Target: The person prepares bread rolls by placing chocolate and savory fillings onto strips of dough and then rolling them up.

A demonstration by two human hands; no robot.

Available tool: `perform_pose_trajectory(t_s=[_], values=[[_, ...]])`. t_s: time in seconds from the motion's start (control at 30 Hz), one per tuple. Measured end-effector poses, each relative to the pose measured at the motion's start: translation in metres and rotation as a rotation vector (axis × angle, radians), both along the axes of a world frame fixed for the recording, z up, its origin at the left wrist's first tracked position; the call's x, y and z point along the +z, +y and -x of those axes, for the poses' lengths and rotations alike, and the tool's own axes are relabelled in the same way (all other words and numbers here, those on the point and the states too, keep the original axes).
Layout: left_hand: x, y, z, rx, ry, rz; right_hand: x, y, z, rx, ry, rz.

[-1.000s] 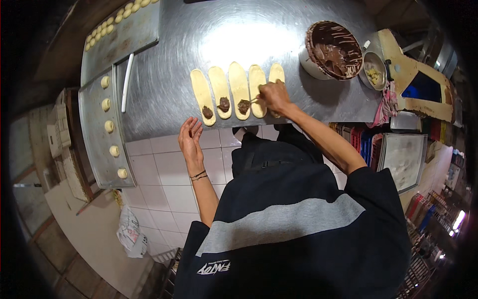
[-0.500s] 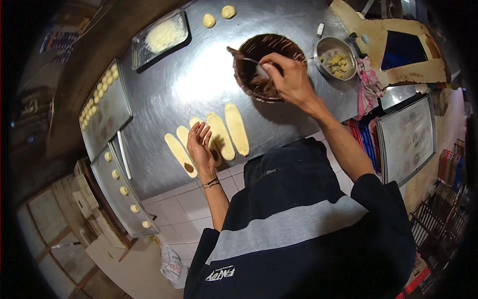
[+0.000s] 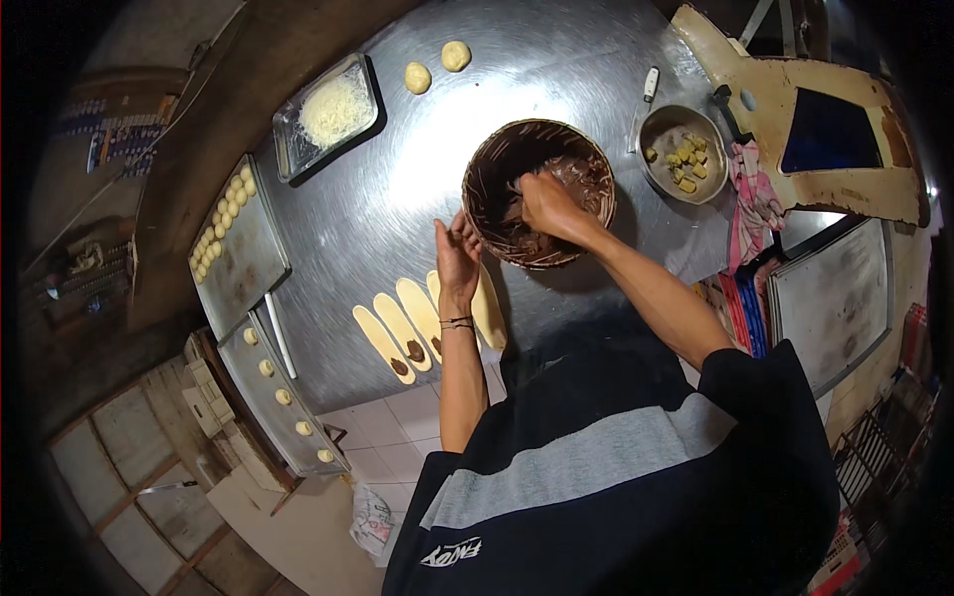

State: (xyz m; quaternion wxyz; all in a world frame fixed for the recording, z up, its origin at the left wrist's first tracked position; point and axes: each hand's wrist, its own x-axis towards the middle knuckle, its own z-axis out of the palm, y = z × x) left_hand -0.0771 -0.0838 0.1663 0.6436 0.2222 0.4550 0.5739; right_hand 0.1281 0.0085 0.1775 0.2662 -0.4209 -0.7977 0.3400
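My right hand is closed inside a deep brown bowl smeared with chocolate paste. It grips a spoon, whose head and handle are hidden in the bowl now. Beside the bowl's left rim, my left hand is open, fingers spread; whether the fingertips touch the rim I cannot tell. Several long flat dough strips lie side by side under and around my left forearm. Dabs of chocolate paste sit on the near ends of the left ones; my forearm partly covers the strips to the right.
A tray of grated cheese and two dough balls lie at the back. To the right stands a metal bowl with yellow pieces, next to a white-handled tool and a pink cloth. Trays of dough pieces line the left.
My right hand has lowered with the spoon into the brown bowl. My left hand has moved up and right from above the dough strips to the bowl's side. The view has shifted slightly.
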Motion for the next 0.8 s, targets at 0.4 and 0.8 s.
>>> perform_pose_trajectory(t_s=[0.4,0.8], values=[[0.003,-0.015,0.004,-0.052,0.120,0.098,0.021,-0.046,0.013,-0.435,0.447,0.479],[0.014,-0.086,0.014,0.193,0.092,-0.061,0.038,-0.023,-0.019,-0.442,0.721,0.312]])
